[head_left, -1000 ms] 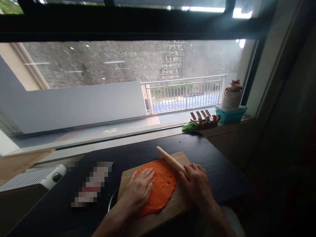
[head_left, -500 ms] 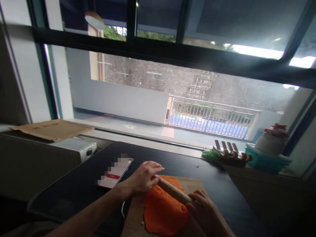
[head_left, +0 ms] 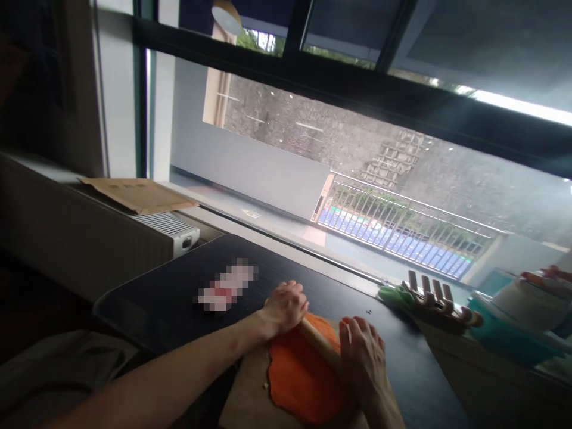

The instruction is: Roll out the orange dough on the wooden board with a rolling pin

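Observation:
A flattened sheet of orange dough (head_left: 301, 381) with an uneven edge lies on a brown board (head_left: 248, 384). Across its upper part runs a pale wooden rolling pin (head_left: 320, 341), slanting down to the right. My left hand (head_left: 286, 305) is curled over the pin's far left end. Over the near right end sits my right hand (head_left: 364, 351), its fingers bent forward above the wood. Both hands hide the pin's ends.
On the dark table (head_left: 174, 286), a phone (head_left: 226, 289) lies left of my hands, its screen blurred out. Along the windowsill are a brown envelope (head_left: 138, 195), a green cloth-like item (head_left: 395, 296), a brown slatted holder (head_left: 440, 304) and a teal box (head_left: 504, 328).
My view has turned, shifting the scene. My hands have rolled the pin over the dough, and the right hand's fingers have lifted forward. Both hands stay on the pin.

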The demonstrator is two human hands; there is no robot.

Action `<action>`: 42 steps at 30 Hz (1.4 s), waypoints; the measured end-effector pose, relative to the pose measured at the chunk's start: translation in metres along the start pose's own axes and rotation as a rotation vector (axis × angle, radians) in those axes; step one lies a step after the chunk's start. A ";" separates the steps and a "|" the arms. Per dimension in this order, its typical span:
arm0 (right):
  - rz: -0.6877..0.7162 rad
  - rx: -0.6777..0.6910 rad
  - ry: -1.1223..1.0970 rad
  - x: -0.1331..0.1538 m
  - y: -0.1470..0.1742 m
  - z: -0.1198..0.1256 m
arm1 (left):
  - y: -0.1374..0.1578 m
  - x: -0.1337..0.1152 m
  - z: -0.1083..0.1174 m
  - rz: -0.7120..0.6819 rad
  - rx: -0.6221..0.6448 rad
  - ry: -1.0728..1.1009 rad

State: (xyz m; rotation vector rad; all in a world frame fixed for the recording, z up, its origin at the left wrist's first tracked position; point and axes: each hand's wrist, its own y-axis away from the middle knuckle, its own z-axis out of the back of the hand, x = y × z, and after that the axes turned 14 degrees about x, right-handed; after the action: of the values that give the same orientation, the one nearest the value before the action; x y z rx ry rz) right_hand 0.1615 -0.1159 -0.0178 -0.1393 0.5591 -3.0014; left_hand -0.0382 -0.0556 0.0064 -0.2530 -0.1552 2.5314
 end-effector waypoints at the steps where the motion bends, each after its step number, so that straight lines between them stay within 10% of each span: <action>1: -0.021 0.010 0.017 -0.005 -0.007 -0.002 | -0.010 -0.001 -0.002 0.033 0.018 0.020; 5: -0.061 0.002 0.037 -0.016 -0.014 -0.007 | -0.019 -0.003 -0.009 0.059 0.052 0.064; 13: 0.031 0.007 0.008 0.018 0.026 -0.007 | 0.056 0.009 -0.008 -0.101 0.033 0.075; 21: -0.185 0.184 -0.006 -0.004 -0.042 -0.012 | -0.013 0.007 -0.006 0.090 0.191 0.090; 30: -0.050 0.027 0.029 0.020 0.045 -0.021 | 0.063 0.013 -0.009 -0.176 0.033 0.127; 42: -0.269 0.293 -0.053 -0.001 -0.052 -0.018 | -0.020 0.016 0.000 0.108 0.324 0.180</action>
State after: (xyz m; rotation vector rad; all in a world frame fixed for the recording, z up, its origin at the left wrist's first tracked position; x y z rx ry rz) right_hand 0.1567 -0.0615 -0.0158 -0.2925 0.0965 -3.2831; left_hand -0.0407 -0.0303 0.0075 -0.3648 0.3450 2.5748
